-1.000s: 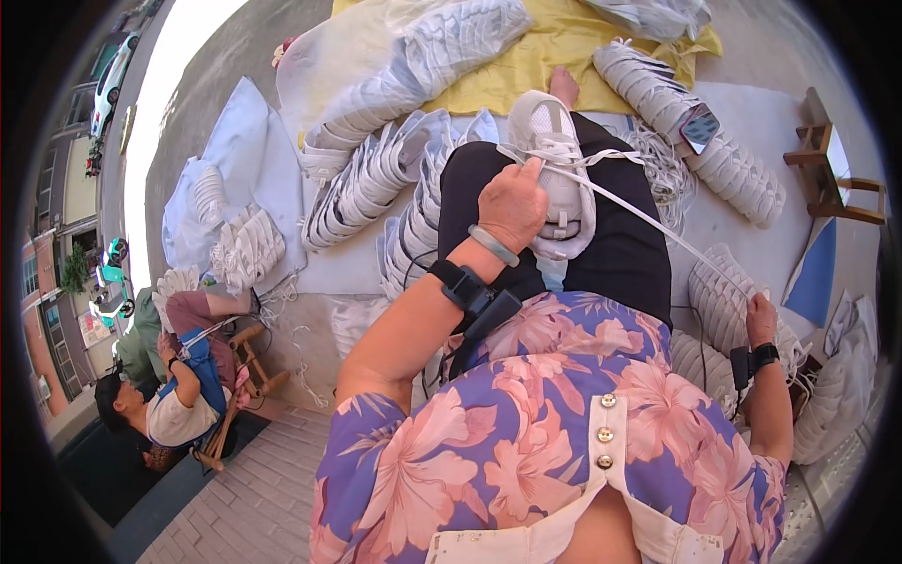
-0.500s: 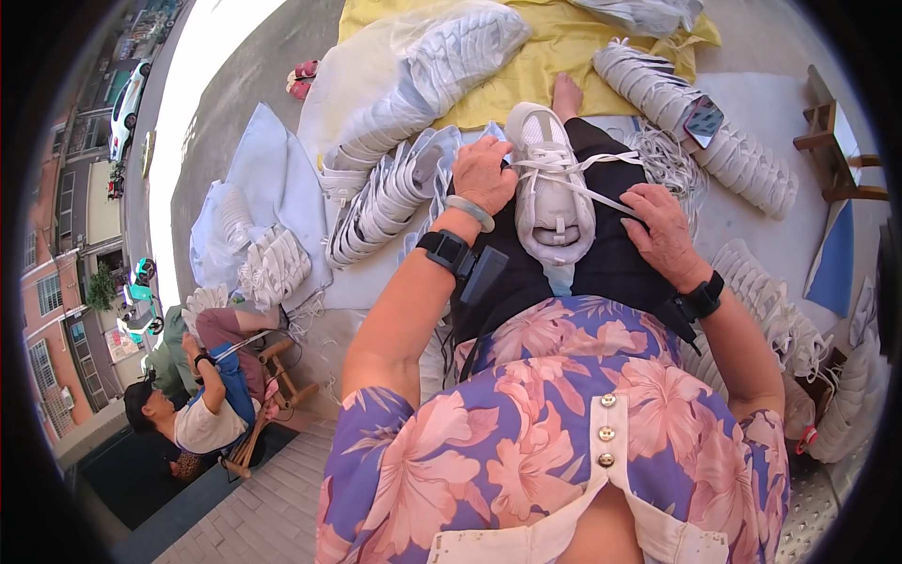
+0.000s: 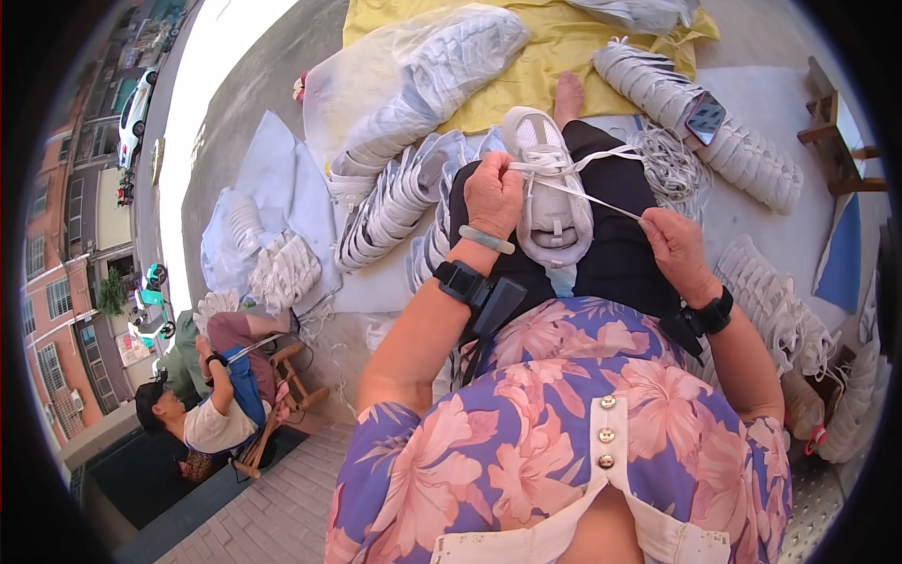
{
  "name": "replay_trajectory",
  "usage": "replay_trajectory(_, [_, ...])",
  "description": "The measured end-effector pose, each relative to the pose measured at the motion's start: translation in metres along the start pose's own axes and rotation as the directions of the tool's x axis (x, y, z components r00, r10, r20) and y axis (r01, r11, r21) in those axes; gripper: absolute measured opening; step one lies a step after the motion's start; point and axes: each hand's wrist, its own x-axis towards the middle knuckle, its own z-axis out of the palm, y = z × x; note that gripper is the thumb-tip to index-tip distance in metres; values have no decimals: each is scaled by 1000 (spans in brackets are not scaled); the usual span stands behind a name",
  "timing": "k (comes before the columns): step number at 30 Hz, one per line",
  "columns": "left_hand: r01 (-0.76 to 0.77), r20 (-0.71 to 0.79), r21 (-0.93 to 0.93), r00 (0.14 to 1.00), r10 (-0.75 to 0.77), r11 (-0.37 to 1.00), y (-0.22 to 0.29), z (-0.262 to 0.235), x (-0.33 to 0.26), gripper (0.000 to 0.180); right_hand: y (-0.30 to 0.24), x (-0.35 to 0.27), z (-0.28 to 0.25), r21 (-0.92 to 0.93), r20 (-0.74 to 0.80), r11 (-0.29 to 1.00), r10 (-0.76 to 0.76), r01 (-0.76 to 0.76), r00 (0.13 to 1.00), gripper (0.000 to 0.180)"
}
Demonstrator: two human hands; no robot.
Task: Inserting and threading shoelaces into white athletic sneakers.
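White mesh sneaker (image 3: 552, 193) on lap, sole toward person. Left hand (image 3: 492, 195) clenched on sneaker's left side, pinching flat white shoelace (image 3: 587, 195). Right hand (image 3: 676, 249) just right of sneaker, gripping taut lace end. White sneaker rows (image 3: 399, 202) beside.

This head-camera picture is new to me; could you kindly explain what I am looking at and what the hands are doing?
The picture comes from a wide fisheye camera worn on a person's head, looking down, so straight edges bend near the rim. The two forearms entering from below are the wearer's own. A white sneaker lies on the lap. The left hand grips it by its lacing, and the right hand pinches a white shoelace drawn taut from the shoe. Around the lap lie rows of white sneakers, a loose bundle of laces, a yellow cloth and a phone resting on another row of shoes. At lower left another person sits on a wooden stool.
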Motion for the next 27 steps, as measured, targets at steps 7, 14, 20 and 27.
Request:
replay_trajectory(7, [121,159,-6,980,-118,993,3,4,-10,15,38,-60,-50,-56,23,984,172,-171,985,7])
replay_trajectory(14, [-232,132,219,969,207,948,25,3,-9,22,-17,21,6,-35,25,991,-127,128,992,43])
replay_trajectory(20, [-38,127,371,992,-10,928,2,2,-34,19,-42,55,62,-249,149,964,-60,96,987,58])
replay_trajectory(27, [35,106,462,990,-94,886,-18,7,-20,11,-40,63,76,-258,206,966,21,33,978,48])
